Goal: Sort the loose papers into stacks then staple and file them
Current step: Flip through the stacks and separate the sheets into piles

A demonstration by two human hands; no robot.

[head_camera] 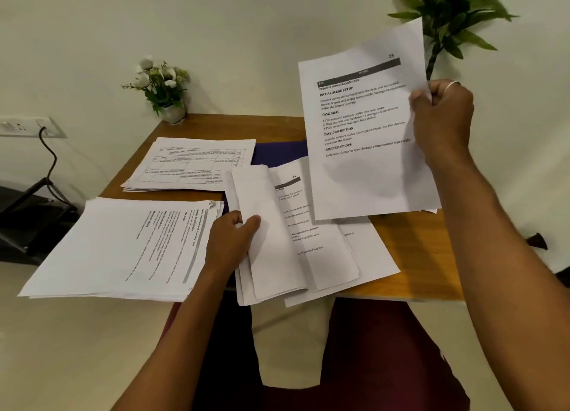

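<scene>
Sheet (364,127) pinched at its right edge in right hand (442,117), long axis upright, above desk (416,256). Left hand (234,241) curled round turned-back pages of centre pile (277,231). Near stack (117,250) and far stack (191,164), 2 likely targets, both leftward, closer to left hand.

Two hands are counted: the left hand (234,241) at lower centre and the right hand (442,117) at upper right, with one ring (452,84) worn on the latter. Three paper stacks are seen on the one table (416,256): the far stack (191,164) left of centre, the near stack (123,244) at lower left and the middle stack (308,241) at centre. One single sheet (364,133) is held up at upper right. Two plants are present: one flowering plant (162,87) at upper left of centre and one leafy plant (453,13) in the upper right corner. One purple item (277,153), one wall socket (21,127) and one cable (51,157) are also counted.
</scene>
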